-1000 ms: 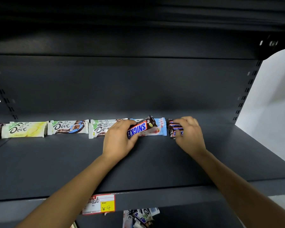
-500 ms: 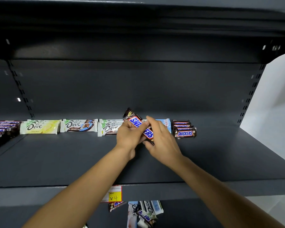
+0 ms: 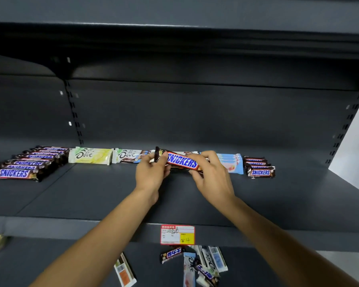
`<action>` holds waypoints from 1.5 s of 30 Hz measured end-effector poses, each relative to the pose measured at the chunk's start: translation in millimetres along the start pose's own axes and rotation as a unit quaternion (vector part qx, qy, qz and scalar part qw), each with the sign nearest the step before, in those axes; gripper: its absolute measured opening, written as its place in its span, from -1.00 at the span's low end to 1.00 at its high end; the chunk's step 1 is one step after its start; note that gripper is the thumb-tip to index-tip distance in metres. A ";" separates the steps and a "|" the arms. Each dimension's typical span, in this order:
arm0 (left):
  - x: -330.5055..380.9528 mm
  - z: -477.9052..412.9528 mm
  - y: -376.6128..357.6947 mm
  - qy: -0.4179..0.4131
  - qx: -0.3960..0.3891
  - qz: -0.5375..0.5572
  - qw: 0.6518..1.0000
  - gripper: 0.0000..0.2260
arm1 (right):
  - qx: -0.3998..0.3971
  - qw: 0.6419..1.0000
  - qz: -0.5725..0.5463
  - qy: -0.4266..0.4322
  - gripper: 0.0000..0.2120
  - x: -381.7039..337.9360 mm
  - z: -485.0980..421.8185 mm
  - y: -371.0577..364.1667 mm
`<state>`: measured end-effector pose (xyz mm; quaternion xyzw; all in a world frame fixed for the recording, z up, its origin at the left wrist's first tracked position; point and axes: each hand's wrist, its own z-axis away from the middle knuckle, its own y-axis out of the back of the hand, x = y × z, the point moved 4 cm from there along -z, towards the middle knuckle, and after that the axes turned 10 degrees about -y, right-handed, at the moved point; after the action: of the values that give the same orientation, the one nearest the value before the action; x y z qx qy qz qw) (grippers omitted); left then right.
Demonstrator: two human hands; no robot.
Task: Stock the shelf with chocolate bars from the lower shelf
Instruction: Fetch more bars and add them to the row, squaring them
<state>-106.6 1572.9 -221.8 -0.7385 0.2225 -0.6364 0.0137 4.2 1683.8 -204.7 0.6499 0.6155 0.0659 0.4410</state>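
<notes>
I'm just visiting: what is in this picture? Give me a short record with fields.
held: Snickers bar, in both hands
left hand: grips its left end
right hand: pinches its right end
shelf, left to right: Snickers stack, Dove bars, pale blue bars, small Snickers stack
lower shelf: loose mixed bars
front edge: price tag

Dark shelf (image 3: 91, 193) carries Snickers rows (image 3: 27, 164), Dove bars (image 3: 90, 155) (along the back).

Shelf (image 3: 91, 193) front open; bar row (image 3: 90, 155) lines back; free room right of small Snickers stack (image 3: 260, 168).
</notes>
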 end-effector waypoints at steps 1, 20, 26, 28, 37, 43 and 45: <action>3.9 -3.4 12.4 -0.008 0.005 0.000 1.000 -0.95 | -0.005 1.000 -0.007 0.001 -0.63 -9.8 -0.2 -5.9; 62.0 -76.6 257.7 -0.069 0.077 -0.087 0.991 -0.79 | -0.054 0.996 -0.066 -0.014 -0.63 -202.4 23.4 -132.1; 77.8 -96.7 318.5 -0.066 0.088 -0.150 0.983 -0.73 | -0.081 0.996 -0.033 0.007 -0.64 -253.3 24.1 -174.1; 81.0 -107.0 341.5 -0.062 0.107 -0.183 0.975 -0.71 | -0.084 0.996 -0.014 0.010 -0.68 -269.2 24.0 -186.9; 88.1 -131.0 409.0 -0.055 0.144 -0.337 0.929 -0.83 | -0.133 0.990 0.035 0.015 -0.67 -319.2 13.0 -242.2; 86.6 -147.3 431.4 -0.054 0.121 -0.435 0.891 -0.83 | -0.159 0.986 0.055 0.005 -0.68 -334.5 3.5 -273.3; 84.3 -149.9 436.2 -0.058 0.108 -0.465 0.877 -0.82 | -0.166 0.985 0.053 0.000 -0.69 -336.1 3.1 -281.6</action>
<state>-376.5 1190.3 -247.0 -0.7861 -0.2182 -0.5459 -0.1910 -281.3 1352.5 -237.1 0.5994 0.5603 0.1904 0.5389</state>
